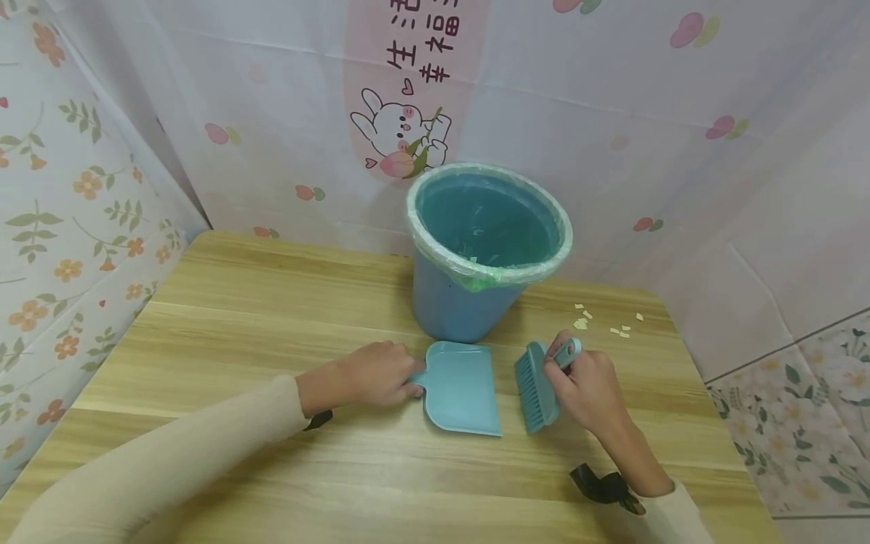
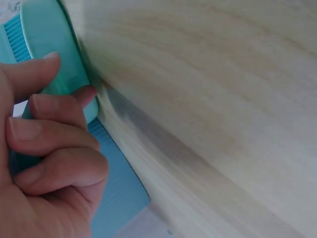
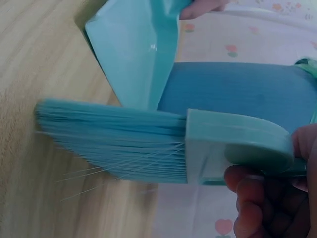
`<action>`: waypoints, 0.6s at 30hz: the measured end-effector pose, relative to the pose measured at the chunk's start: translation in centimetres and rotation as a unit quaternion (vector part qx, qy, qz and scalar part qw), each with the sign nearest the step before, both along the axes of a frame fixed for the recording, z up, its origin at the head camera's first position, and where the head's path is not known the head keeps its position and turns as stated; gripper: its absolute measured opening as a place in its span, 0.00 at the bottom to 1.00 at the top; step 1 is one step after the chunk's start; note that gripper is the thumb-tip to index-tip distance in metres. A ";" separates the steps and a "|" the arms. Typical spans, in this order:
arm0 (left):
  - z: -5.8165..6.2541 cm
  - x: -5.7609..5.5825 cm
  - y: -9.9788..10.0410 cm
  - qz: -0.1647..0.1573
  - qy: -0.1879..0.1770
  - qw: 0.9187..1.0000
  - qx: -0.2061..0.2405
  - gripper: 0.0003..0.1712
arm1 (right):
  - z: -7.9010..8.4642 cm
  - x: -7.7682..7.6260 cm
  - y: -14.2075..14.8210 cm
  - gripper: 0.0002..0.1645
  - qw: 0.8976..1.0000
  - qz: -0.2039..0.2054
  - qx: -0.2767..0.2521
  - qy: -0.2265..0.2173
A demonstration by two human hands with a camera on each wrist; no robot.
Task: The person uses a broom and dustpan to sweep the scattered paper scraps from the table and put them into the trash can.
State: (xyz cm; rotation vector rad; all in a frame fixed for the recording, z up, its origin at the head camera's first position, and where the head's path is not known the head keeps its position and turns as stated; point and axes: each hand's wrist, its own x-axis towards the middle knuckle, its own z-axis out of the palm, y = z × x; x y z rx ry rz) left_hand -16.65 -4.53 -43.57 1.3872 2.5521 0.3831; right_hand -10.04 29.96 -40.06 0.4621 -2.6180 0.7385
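In the head view my left hand [image 1: 382, 374] grips the short handle of a light-blue dustpan [image 1: 462, 389], which lies low over the table with its wide edge facing right. The left wrist view shows the fingers curled round that handle. To the right of the dustpan, my right hand [image 1: 593, 393] holds a matching hand brush [image 1: 547, 400] by its handle. The bristles [image 3: 114, 141] point toward the dustpan in the head view, a small gap away from its edge. In the right wrist view the bristles reach toward the wooden table.
Just behind the dustpan stands a blue bin [image 1: 448, 302] with a clear liner folded over its rim. Several pale paper scraps [image 1: 581, 324] lie on the wooden table [image 1: 285, 317] to the bin's right. A printed cloth [image 1: 292, 136] hangs behind the table.
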 end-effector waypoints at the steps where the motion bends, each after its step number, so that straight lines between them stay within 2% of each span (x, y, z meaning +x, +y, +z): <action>1: 0.0 0.0 0.1 0.002 -0.001 1.000 -0.005 0.13 | 0.0 0.0 0.1 0.08 1.000 0.002 0.000 0.000; 5: 0.1 0.0 0.1 0.003 -0.001 1.000 -0.014 0.13 | 0.3 0.0 0.9 0.06 1.000 -0.004 0.003 0.013; 10: 0.0 0.0 0.1 0.002 0.008 1.000 -0.018 0.14 | 1.6 -0.5 3.8 0.06 0.998 -0.041 0.031 0.027; 14: 0.0 0.0 0.1 0.006 0.010 1.000 -0.028 0.15 | 2.8 -1.7 7.3 0.08 0.993 -0.084 0.077 0.028; 18: 0.1 0.2 0.2 0.012 0.007 0.999 -0.039 0.17 | 3.1 -3.7 11.5 0.08 0.983 -0.107 0.134 0.071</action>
